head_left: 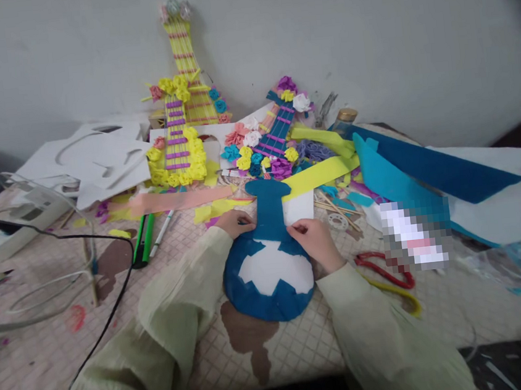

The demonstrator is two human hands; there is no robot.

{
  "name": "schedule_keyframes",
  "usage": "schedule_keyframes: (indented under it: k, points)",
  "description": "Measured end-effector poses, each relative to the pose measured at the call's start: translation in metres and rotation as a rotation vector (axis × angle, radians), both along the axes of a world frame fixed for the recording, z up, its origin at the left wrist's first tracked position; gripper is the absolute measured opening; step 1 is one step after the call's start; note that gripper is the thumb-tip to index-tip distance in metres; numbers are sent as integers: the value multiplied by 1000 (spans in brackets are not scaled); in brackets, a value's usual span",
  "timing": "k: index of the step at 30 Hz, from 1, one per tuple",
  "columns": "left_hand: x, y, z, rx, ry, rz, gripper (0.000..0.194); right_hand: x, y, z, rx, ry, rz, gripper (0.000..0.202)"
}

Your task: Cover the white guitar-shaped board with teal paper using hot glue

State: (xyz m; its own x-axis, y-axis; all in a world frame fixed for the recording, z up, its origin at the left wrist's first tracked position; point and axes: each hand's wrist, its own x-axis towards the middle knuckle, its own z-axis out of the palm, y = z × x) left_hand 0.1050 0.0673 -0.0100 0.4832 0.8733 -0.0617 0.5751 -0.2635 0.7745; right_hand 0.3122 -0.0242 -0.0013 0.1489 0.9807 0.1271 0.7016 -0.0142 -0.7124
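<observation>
A blue guitar-shaped piece (268, 203) lies on the table, its rounded body toward me and its neck pointing away. White board shows in the middle of the body, framed by jagged blue edges. My left hand (237, 223) pinches the left edge where neck and body meet, fingers closed. On the opposite edge, at the same height, the closed fingers of my right hand (316, 242) grip the piece too.
Decorated paper instruments (177, 135) lean on the wall. A green cutter (144, 241) and a black cable (114, 309) lie left. Blue sheets (443, 163), sticks (336, 204) and red scissors handles (384, 269) are to the right. The patterned table (305, 355) extends in front.
</observation>
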Motion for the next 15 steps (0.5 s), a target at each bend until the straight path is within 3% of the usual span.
schedule_keyframes:
  k: [15]
  points:
    - [1,1,-2,-4,-151,4,18,-3,-12,-1,64,-47,16,16]
